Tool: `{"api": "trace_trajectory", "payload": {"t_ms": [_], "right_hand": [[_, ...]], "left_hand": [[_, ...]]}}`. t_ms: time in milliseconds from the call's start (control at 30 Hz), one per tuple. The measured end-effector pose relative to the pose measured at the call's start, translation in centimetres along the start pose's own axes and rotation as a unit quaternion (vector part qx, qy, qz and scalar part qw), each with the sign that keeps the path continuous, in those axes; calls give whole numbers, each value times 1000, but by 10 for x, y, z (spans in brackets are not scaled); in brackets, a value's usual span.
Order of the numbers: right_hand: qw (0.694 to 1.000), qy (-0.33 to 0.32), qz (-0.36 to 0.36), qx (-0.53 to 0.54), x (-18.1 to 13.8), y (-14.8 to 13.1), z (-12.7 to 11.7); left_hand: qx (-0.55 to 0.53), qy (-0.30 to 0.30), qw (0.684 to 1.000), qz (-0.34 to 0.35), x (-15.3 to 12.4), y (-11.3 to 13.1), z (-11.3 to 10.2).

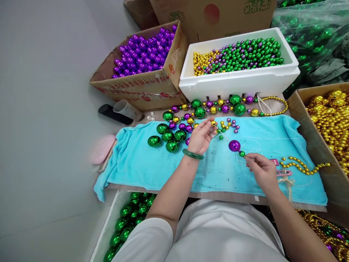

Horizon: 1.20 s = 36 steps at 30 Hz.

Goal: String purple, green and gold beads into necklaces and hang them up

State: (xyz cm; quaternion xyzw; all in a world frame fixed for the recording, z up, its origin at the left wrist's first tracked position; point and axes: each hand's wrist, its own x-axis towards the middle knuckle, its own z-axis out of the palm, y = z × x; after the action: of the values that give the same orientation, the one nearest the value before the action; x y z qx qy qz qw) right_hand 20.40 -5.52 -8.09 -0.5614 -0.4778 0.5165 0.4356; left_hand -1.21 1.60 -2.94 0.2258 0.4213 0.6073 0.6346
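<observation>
Purple bead [234, 146] is hanging on a thin line [225, 137] over a blue towel [136, 163]; nearer, the inward-angled right hand [263, 171] is pinching the line beside a green bead [241, 154]; farther, the forward-reaching left hand [201, 138] is pinching a gold bead [213, 123].

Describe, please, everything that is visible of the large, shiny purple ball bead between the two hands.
The large, shiny purple ball bead looks round, smooth and plastic, with mirror-like reflections. It appears threaded on a thin, pale string running up to the left hand. On its other side, towards the right hand, comes a smaller, glossy green ball bead. Behind it lies a bright blue fabric towel; contact is unclear.
</observation>
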Motion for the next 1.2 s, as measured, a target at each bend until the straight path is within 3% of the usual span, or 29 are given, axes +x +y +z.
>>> {"api": "trace_trajectory", "payload": {"t_ms": [267,400,567,700,767,833,900,967,1100,1200], "right_hand": [[1000,-3,0,-2,0,-5,3],[1000,-9,6,-5,1,-7,6],[998,-23,15,48,5,-8,17],[997,-63,25,22,7,-6,18],[995,-61,-4,-74,8,-7,13],[987,-18,-60,-149,7,-13,10],[983,26,-111,-147,7,-22,10],[988,16,-129,-83,9,-33,14],[991,-105,-42,67,21,-44,30],[986,-119,42,105,31,-41,37]], "left_hand": [[22,10,1000,16,-1,1,-4],[58,-13,998,37,-5,1,-1],[145,-80,986,-18,-14,-6,7],[222,-66,972,30,-18,-6,12],[249,-61,965,53,-20,-3,14],[258,-58,962,70,-24,2,16],[262,-57,960,87,-29,7,19],[263,-60,957,106,-33,10,23],[248,-56,955,154,-36,12,28],[263,-40,949,170,-32,14,22]]}}
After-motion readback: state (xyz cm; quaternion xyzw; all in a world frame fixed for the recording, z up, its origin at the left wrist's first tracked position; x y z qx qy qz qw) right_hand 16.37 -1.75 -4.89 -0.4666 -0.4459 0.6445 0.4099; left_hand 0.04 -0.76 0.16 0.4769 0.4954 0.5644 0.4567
